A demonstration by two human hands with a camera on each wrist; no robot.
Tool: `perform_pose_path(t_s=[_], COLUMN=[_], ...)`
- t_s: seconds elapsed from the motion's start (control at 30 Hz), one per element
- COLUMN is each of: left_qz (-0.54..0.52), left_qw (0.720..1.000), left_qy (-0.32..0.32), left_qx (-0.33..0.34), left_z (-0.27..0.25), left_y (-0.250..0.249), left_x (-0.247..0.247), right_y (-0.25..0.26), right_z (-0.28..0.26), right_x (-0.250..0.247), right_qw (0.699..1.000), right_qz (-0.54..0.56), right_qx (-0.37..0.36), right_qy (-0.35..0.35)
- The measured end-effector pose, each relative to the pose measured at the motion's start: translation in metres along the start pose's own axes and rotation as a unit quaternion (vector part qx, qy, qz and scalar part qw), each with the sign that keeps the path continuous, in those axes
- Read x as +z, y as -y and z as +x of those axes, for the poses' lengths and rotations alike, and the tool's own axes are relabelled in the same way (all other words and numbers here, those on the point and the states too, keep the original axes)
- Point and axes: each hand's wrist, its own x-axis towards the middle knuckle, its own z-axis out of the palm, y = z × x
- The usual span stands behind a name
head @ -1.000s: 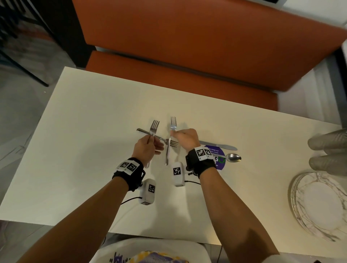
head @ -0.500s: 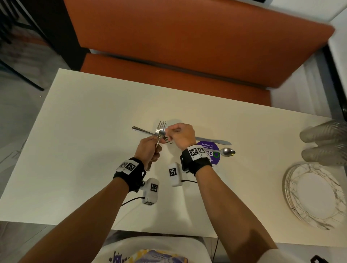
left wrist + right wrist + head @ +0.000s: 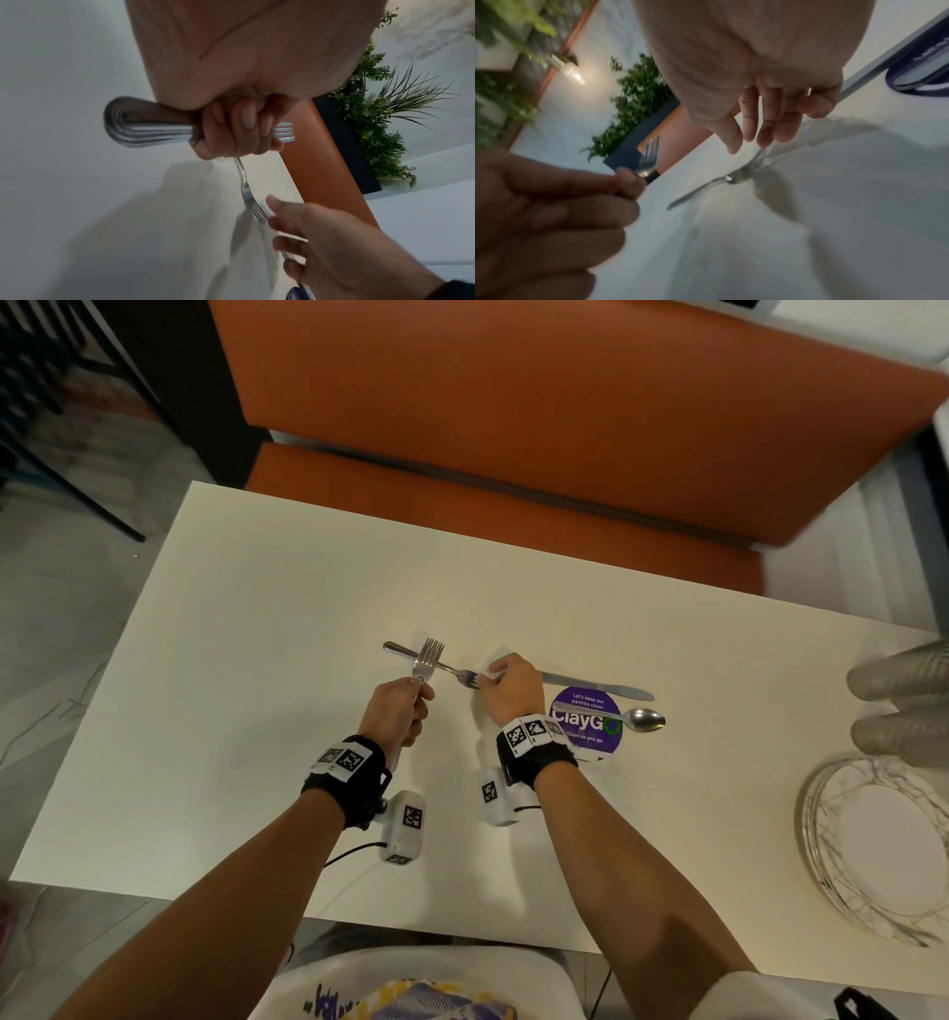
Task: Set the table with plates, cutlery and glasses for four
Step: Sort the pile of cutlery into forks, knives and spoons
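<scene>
My left hand [image 3: 398, 711] grips a small stack of forks [image 3: 429, 657], tines pointing up and away; the left wrist view shows their handles [image 3: 144, 123] bundled in the fist. One more fork [image 3: 452, 671] lies on the white table [image 3: 257, 711], tines toward my right hand [image 3: 513, 685]. That hand hovers over it with straight fingers [image 3: 770, 125], their tips at the tines [image 3: 758, 160]. A knife [image 3: 595, 685] lies just right of the hand, its handle hidden beneath it. A spoon [image 3: 642, 719] rests on a purple round sticker [image 3: 588, 721].
A stack of marbled plates [image 3: 883, 845] sits at the table's right end, with two upturned glasses [image 3: 904, 680] behind it. An orange bench [image 3: 513, 428] runs along the far side. The left half of the table is bare.
My right hand passed the fork it held upright into my left hand, then moved right and down to the fork lying on the table. My left hand stayed put.
</scene>
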Motion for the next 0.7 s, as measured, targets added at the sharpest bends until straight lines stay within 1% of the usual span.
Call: perform_pose_path(t_s=[0.07, 0.17, 0.27, 0.33, 0.43, 0.5, 0.57, 0.7], left_qz=[-0.002, -0.001, 0.004, 0.019, 0.072, 0.126, 0.157, 0.217], left_qw=[1.000, 1.000, 1.000, 1.000, 0.995, 0.984, 0.973, 0.946], left_qy=[-0.001, -0.003, -0.007, -0.012, -0.020, -0.033, -0.039, -0.039], left_qx=[-0.001, -0.001, 0.001, 0.013, 0.069, 0.121, 0.166, 0.236], left_z=[0.002, 0.003, 0.006, 0.008, 0.008, 0.009, 0.013, 0.021], left_y=[0.003, 0.004, 0.006, 0.006, 0.000, -0.009, -0.019, -0.038], left_x=[-0.006, -0.012, -0.014, -0.013, -0.010, -0.009, -0.008, 0.002], right_y=[-0.006, -0.011, -0.012, -0.011, -0.013, -0.014, -0.015, -0.015], right_z=[-0.001, -0.003, -0.002, -0.002, -0.002, -0.005, -0.009, -0.014], right_x=[0.007, 0.013, 0.016, 0.013, 0.003, -0.006, -0.017, -0.045], right_qw=[0.999, 0.998, 0.999, 0.999, 0.998, 0.996, 0.993, 0.984], right_qz=[-0.045, -0.065, -0.047, -0.004, 0.059, 0.087, 0.106, 0.118], right_qx=[0.000, -0.001, 0.011, 0.023, 0.019, -0.012, -0.047, -0.126], right_qy=[-0.011, -0.022, -0.020, -0.022, -0.029, -0.029, -0.030, -0.047])
